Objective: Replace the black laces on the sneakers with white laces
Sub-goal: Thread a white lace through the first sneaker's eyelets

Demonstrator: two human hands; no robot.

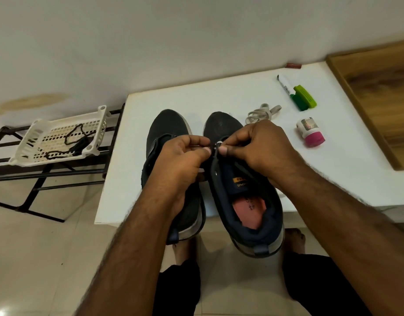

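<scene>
Two dark knit sneakers sit side by side on a smooth white desk (164,101), toes pointing at the wall and heels hanging over the near edge. The left sneaker (166,126) is mostly hidden under the forearm, with just the rounded mesh toe and pale sole rim showing. The right sneaker (221,125) has a padded navy collar, a salmon-pink insole and a little orange tag on the tongue.

Both hands meet over the upper eyelets of the right shoe. The left hand (185,156) has its thumb and fingers curled and pinched onto the eyelet edge. The right hand (260,144) pinches something small and white right at an eyelet, looks like the white lace tip (219,143), though it's tiny so hard to be sure. A dark cord runs down along the eyelet row just below the pinch.

A flat, pale, ribbon-like spare lace (262,112) lies bundled in loops on the desk just beyond the right hand. Further right there's a white marker (284,84), a chunky lime-green plastic clip thing (304,96) and a small tub with a pink lid (311,132).

Off to the left, a white perforated plastic basket (37,126) rests on a black metal rack (48,174), with a black lace (75,140) tangled inside it.
</scene>
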